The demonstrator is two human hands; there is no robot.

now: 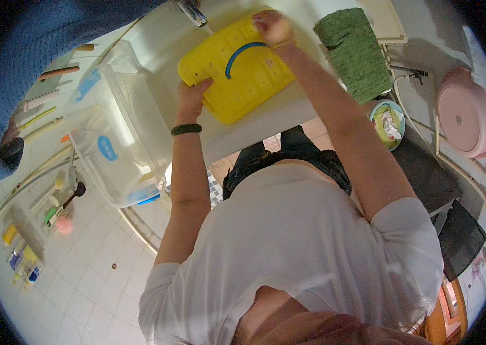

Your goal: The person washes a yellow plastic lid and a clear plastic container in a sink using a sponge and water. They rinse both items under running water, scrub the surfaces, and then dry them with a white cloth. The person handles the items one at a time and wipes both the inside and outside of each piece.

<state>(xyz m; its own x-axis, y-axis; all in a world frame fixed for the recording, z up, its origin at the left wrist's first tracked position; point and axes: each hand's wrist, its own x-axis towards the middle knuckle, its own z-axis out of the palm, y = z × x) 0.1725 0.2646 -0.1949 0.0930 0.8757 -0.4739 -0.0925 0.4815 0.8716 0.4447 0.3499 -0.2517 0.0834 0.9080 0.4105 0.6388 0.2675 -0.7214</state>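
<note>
A yellow plastic lid [243, 86] with a curved blue strip [238, 54] is held tilted over a white basin [264, 114], below a chrome faucet [193, 14]. My left hand [193, 92] grips its left edge, thumb on the upper face, with a dark band around the wrist. At the far right corner my right hand [272, 28] rests on or against the lid. It is blurred with its fingers bent, and whether it holds anything cannot be made out. Left of the basin stands a clear plastic storage box [109, 168] with a blue label.
A green towel [355, 56] hangs right of the basin, above a small bin [387, 125] with crumpled waste. A pink washbasin [466, 112] hangs on the right wall. Blue cloth [14, 90] covers the upper left. Brushes and a pink bath puff [64, 224] sit along the tiled left wall.
</note>
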